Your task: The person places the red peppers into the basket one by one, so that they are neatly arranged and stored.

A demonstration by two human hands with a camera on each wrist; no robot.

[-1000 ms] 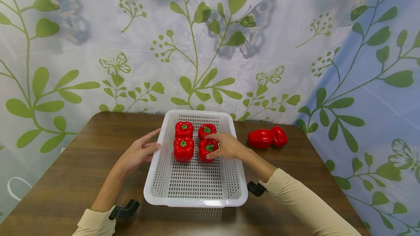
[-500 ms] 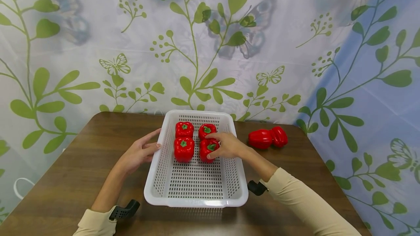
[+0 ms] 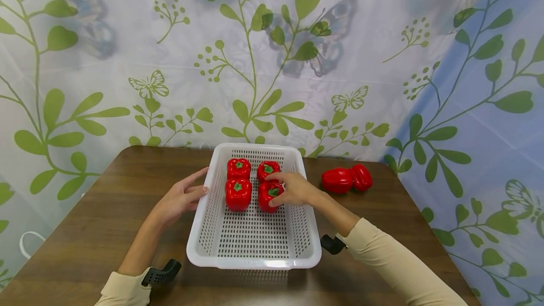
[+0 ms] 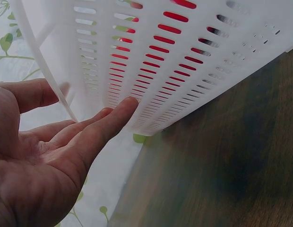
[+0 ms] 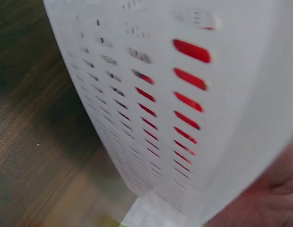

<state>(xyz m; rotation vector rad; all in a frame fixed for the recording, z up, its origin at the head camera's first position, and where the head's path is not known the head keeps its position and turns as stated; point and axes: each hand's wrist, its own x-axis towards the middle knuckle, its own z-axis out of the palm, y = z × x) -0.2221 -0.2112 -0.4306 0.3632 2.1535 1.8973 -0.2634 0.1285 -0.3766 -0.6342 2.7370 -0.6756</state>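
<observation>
A white perforated plastic basket (image 3: 251, 262) stands on the table, with red bell peppers in two rows inside it. My right hand (image 3: 293, 190) reaches over the basket's right side and grips the front right bell pepper (image 3: 264, 196), thumb at its near side and fingers at its far side. Behind it sits the back right pepper (image 3: 267, 168). On the left are a front pepper (image 3: 238, 198) and a back pepper (image 3: 238, 169), stems up. My left hand (image 3: 180, 200) holds the basket's left rim; in the left wrist view its thumb laps over the rim and its fingers (image 4: 101, 130) lie against the outer wall (image 4: 151, 61).
Two more red bell peppers (image 3: 337, 180) lie on their sides, close together, on the wooden table (image 3: 365, 221) right of the basket. A patterned curtain (image 3: 272, 60) hangs behind the table's back edge. A white cable loop (image 3: 25, 244) shows at the far left.
The front right pepper has shifted slightly rightward and towards me under my right hand. My left hand and the basket have stayed in place.
</observation>
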